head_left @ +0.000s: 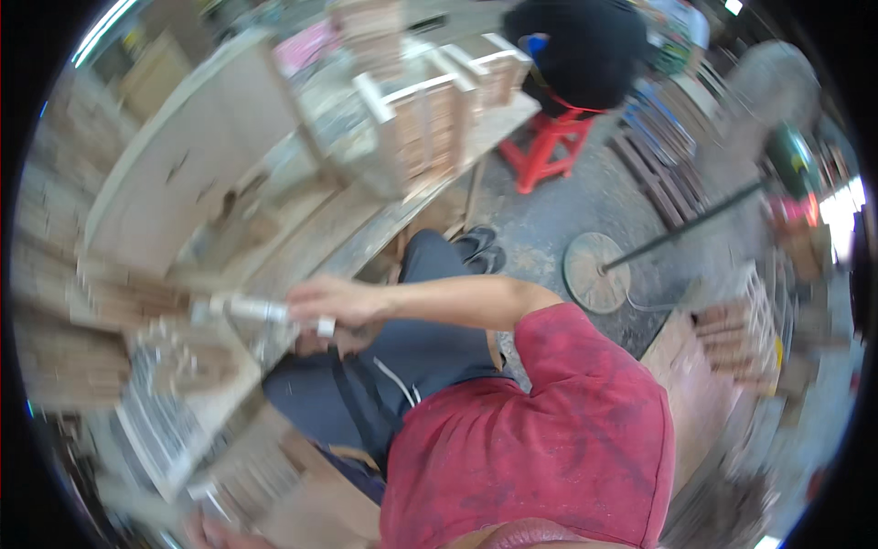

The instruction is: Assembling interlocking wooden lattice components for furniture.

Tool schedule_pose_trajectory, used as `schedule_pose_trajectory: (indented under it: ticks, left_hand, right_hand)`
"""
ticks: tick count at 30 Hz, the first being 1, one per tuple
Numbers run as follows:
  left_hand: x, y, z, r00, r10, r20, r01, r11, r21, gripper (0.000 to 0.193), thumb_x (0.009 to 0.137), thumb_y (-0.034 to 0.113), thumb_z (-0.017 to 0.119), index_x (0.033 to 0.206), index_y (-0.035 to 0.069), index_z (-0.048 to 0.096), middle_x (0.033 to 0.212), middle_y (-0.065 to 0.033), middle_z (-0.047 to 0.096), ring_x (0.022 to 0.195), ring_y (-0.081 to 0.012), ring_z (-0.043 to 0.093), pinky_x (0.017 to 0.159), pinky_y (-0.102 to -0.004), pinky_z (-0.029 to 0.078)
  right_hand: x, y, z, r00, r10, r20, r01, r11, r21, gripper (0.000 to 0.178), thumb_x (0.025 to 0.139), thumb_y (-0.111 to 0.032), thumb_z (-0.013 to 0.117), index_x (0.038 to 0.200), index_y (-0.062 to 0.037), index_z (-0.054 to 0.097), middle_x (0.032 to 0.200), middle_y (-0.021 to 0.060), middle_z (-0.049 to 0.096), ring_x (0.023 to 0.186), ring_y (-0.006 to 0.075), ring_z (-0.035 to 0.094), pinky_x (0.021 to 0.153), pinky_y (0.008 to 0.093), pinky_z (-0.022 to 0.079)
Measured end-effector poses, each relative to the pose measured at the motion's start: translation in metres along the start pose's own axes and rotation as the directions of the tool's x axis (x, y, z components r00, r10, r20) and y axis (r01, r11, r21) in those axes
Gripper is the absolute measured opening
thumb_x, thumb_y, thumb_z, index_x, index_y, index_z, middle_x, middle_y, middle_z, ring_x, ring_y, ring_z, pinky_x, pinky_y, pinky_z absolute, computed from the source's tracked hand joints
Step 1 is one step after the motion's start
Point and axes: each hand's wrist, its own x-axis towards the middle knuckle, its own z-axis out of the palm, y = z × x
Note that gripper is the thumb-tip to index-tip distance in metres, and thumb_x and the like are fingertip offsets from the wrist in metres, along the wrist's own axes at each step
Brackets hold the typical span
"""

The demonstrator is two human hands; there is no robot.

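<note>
My right hand (338,302) reaches left across my lap, its fingers wrapped round a whitish, elongated tool (249,308). Motion smears that tool, so its exact kind is unclear; a small white end (326,327) shows below the hand. Its front end points at bundled wooden strips (187,359) on the bench to the left. My left hand (219,532) is at the lower left edge, blurred and partly cut off. Whether it holds anything cannot be made out. Beneath my right hand, a dark strap or hose (352,389) runs over my trousers.
A long workbench (366,233) carries a large pale panel (206,146) and slatted wooden frames (425,128). Beyond it, a person in black (585,55) sits on a red stool (549,151). A standing fan's round base (585,274) and stacked wood (736,334) are on the right.
</note>
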Motion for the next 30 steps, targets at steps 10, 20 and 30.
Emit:
schedule_pose_trajectory:
  ticks: [10,20,30]
  left_hand:
    - [-0.017,0.1,0.216,0.832,0.372,0.411,-0.224,0.904,-0.364,0.029,0.074,0.006,0.084,0.1,0.0,0.073,0.096,-0.0137,0.072,0.094,-0.0314,0.068,0.082,-0.0382,0.055]
    - [-0.023,0.093,0.241,0.713,0.137,0.688,0.258,0.86,-0.44,0.021,0.087,0.018,0.079,0.098,0.002,0.075,0.081,-0.0087,0.072,0.08,-0.0192,0.067,0.069,-0.0336,0.053]
    - [0.007,0.073,0.278,0.366,0.043,0.929,0.442,0.871,-0.215,0.021,0.096,0.023,0.071,0.093,0.003,0.073,0.082,-0.0024,0.074,0.075,-0.0093,0.066,0.066,-0.0256,0.05]
  right_hand:
    - [-0.051,-0.01,-0.023,0.977,0.157,-0.142,-0.183,0.964,-0.191,0.04,0.086,-0.007,0.073,0.123,0.0023,0.062,0.106,0.0121,0.07,0.091,0.0184,0.068,0.084,0.0319,0.054]
    - [-0.063,0.005,-0.025,0.982,0.097,-0.162,-0.107,0.993,-0.054,0.04,0.089,-0.01,0.072,0.125,0.0043,0.064,0.113,0.011,0.071,0.096,0.0142,0.065,0.077,0.0305,0.055]
    - [-0.053,-0.008,-0.021,0.963,-0.028,-0.268,-0.035,0.973,-0.23,0.031,0.09,-0.015,0.064,0.113,0.0049,0.07,0.085,0.0027,0.07,0.077,0.0098,0.062,0.071,0.0257,0.049]
